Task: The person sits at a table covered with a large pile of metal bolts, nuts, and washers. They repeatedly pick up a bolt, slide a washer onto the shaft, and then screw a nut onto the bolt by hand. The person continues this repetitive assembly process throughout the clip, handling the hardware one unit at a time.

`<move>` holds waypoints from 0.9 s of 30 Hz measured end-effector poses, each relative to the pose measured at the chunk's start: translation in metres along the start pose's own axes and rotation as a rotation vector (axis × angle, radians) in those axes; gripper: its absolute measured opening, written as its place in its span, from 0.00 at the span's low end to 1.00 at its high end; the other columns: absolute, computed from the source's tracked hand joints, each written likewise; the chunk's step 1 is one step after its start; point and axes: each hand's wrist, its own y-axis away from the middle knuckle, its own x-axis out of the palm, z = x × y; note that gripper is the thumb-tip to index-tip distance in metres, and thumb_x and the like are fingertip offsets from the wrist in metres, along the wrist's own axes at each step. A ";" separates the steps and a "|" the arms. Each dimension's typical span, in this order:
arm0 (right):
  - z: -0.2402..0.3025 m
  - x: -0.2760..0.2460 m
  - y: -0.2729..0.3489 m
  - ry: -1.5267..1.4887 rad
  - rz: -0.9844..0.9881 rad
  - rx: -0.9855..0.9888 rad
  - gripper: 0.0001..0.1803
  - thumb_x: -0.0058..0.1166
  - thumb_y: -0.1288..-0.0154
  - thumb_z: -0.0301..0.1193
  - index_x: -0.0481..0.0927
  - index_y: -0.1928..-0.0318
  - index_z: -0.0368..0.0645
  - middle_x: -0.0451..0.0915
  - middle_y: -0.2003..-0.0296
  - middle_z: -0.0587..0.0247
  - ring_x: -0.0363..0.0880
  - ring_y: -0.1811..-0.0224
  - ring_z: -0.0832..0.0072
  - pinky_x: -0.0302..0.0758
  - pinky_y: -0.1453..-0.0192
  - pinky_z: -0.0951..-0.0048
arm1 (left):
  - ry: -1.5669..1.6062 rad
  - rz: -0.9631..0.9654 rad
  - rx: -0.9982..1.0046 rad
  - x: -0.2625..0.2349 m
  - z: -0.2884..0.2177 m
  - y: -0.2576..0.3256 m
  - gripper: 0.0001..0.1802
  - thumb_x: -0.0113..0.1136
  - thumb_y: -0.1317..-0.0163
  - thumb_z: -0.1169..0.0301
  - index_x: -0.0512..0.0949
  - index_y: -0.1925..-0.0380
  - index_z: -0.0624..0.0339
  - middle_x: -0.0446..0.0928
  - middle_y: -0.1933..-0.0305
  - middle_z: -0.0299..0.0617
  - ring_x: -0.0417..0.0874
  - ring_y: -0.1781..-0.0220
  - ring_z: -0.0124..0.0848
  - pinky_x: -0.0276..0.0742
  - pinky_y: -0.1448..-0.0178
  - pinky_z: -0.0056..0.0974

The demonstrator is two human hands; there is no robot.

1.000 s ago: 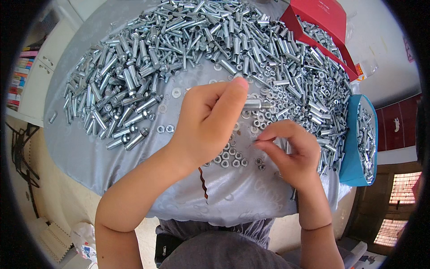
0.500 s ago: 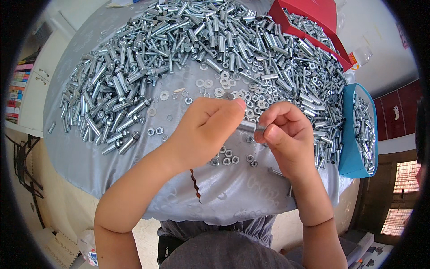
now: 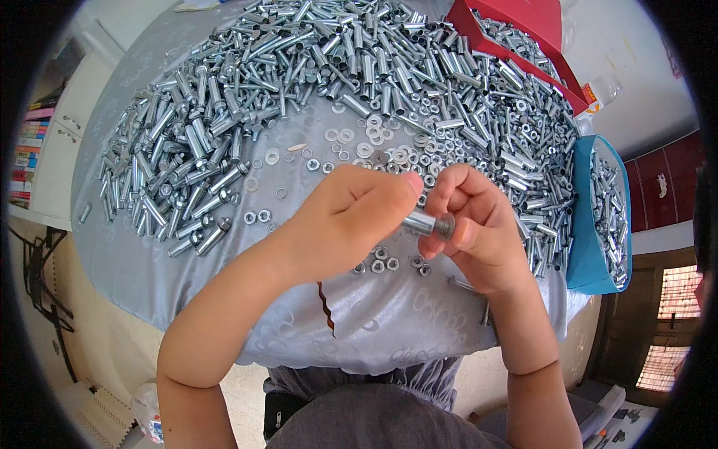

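My left hand (image 3: 340,224) grips a short metal sleeve bolt (image 3: 420,221) by its near end, above the table's front. My right hand (image 3: 471,228) pinches the bolt's other end, where a washer or nut (image 3: 446,225) sits on it. Below the hands several loose nuts (image 3: 385,262) lie on the grey cloth (image 3: 299,329). A big heap of metal sleeves and bolts (image 3: 299,90) spreads across the far half of the table, with loose washers (image 3: 374,150) just beyond my fingers.
A red bin (image 3: 523,30) with metal parts stands at the back right. A blue bin (image 3: 598,217) holding more parts sits at the table's right edge. Shelves with books (image 3: 30,150) are on the left. The cloth's front edge hangs near my lap.
Both hands have come together and lifted off the cloth. The right hand left the nuts on the table and now meets the bolt held in the left hand.
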 end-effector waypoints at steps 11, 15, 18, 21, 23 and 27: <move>-0.003 0.008 0.004 0.348 -0.181 -0.158 0.10 0.57 0.45 0.21 0.75 0.61 0.34 0.76 0.67 0.66 0.73 0.68 0.83 0.69 0.63 0.82 | -0.219 -0.068 0.071 -0.003 0.004 -0.002 0.25 0.45 0.35 0.59 0.62 0.89 0.59 0.56 0.86 0.24 0.53 0.80 0.15 0.48 0.80 0.29; 0.000 0.011 0.007 0.369 -0.162 -0.135 0.11 0.56 0.45 0.19 0.75 0.60 0.33 0.76 0.66 0.67 0.72 0.67 0.84 0.68 0.62 0.84 | -0.121 -0.068 0.034 -0.002 0.008 -0.003 0.25 0.45 0.35 0.58 0.62 0.89 0.58 0.56 0.86 0.24 0.53 0.80 0.15 0.48 0.79 0.29; 0.001 0.011 0.007 0.420 -0.136 -0.175 0.11 0.56 0.44 0.22 0.75 0.59 0.34 0.76 0.67 0.67 0.72 0.67 0.83 0.68 0.63 0.83 | -0.059 -0.107 0.024 -0.002 0.006 -0.004 0.25 0.45 0.36 0.57 0.61 0.90 0.57 0.56 0.87 0.25 0.53 0.81 0.15 0.48 0.79 0.28; 0.002 0.005 0.002 0.638 -0.052 -0.245 0.09 0.57 0.45 0.25 0.78 0.61 0.38 0.76 0.69 0.66 0.73 0.69 0.80 0.69 0.67 0.80 | 0.035 -0.175 -0.013 -0.003 -0.002 -0.005 0.24 0.45 0.36 0.57 0.59 0.90 0.55 0.55 0.87 0.24 0.52 0.83 0.15 0.47 0.80 0.28; 0.002 0.003 -0.001 1.165 0.018 -0.383 0.08 0.57 0.46 0.27 0.80 0.64 0.41 0.75 0.72 0.65 0.73 0.72 0.76 0.70 0.70 0.76 | 0.101 -0.200 0.009 -0.009 0.000 -0.006 0.24 0.45 0.37 0.57 0.58 0.90 0.53 0.55 0.87 0.24 0.52 0.84 0.15 0.47 0.80 0.27; -0.011 -0.001 -0.004 1.549 0.231 -0.492 0.08 0.58 0.53 0.26 0.81 0.68 0.45 0.71 0.77 0.64 0.72 0.74 0.68 0.71 0.71 0.70 | 0.211 -0.218 0.014 -0.012 0.001 -0.010 0.24 0.45 0.37 0.58 0.57 0.90 0.51 0.54 0.87 0.24 0.51 0.84 0.14 0.47 0.80 0.26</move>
